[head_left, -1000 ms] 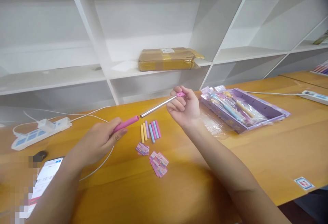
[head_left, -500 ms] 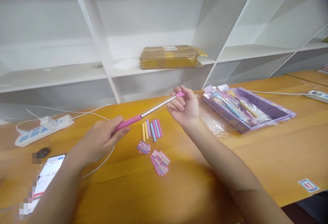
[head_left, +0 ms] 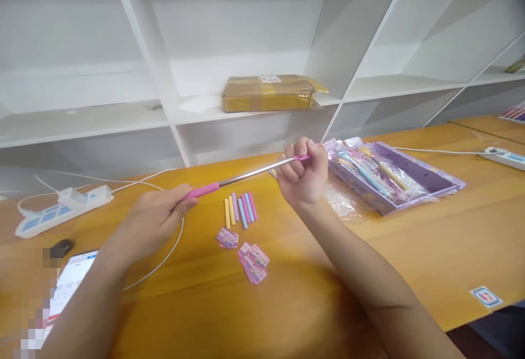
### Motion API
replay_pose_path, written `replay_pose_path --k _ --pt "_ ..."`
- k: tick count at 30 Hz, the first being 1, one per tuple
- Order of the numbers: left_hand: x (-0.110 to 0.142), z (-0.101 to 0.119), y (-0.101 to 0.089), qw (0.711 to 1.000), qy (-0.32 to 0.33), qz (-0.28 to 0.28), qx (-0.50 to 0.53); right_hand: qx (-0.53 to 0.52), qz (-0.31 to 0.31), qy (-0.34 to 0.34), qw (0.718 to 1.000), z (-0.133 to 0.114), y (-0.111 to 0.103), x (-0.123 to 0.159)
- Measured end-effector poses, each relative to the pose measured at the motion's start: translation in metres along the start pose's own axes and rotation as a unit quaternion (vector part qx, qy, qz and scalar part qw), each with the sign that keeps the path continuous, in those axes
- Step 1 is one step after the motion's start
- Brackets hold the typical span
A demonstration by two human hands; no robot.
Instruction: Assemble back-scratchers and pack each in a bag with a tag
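Stretched between my hands is a thin silver telescopic rod [head_left: 257, 172] with a pink grip at one end and a pink piece at the other. My left hand [head_left: 153, 219] is wrapped round the pink grip. My right hand [head_left: 305, 175] is closed over the pink end piece, most of which its fingers hide. Below the rod lie several short coloured sticks [head_left: 241, 210] in yellow, purple, blue and pink, side by side on the table. Nearer to me are small pink printed cards [head_left: 254, 263] in a loose fan and another little stack of cards [head_left: 227, 237].
On the right, a purple tray [head_left: 435, 186] holds bagged pieces with blue and yellow grips, and clear plastic wrap [head_left: 342, 201] lies beside it. A power strip [head_left: 65, 211], mouse [head_left: 62, 248] and phone [head_left: 74, 279] are at left. A taped cardboard box [head_left: 268, 93] sits on the shelf.
My right hand has moved a little to the right and my left slightly left, and the rod between them shows longer and lies flatter. Both hands keep their hold.
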State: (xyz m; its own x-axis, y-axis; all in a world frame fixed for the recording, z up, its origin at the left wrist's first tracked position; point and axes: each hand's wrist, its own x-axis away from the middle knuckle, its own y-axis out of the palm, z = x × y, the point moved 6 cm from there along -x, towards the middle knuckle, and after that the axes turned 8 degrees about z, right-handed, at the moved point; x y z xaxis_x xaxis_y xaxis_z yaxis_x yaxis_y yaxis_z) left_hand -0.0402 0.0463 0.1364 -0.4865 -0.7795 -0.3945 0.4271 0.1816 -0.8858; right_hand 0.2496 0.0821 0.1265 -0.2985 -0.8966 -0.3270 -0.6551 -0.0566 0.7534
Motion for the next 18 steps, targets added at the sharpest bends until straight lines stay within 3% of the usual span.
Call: replay_pose_path --k 6,13,18 --pt "-0.002 0.001 0.000 1.000 -0.010 -0.002 0.003 0.017 0.014 -0.013 1.000 -0.004 -0.003 0.002" --pt "0.000 0.013 0.005 0.996 0.001 -0.031 0.080 0.017 -0.026 -0.027 0.999 -0.013 0.004 0.004" --pt "-0.005 0.007 0.009 0.993 -0.007 0.007 0.115 0.072 -0.019 0.015 0.997 -0.017 0.003 -0.003"
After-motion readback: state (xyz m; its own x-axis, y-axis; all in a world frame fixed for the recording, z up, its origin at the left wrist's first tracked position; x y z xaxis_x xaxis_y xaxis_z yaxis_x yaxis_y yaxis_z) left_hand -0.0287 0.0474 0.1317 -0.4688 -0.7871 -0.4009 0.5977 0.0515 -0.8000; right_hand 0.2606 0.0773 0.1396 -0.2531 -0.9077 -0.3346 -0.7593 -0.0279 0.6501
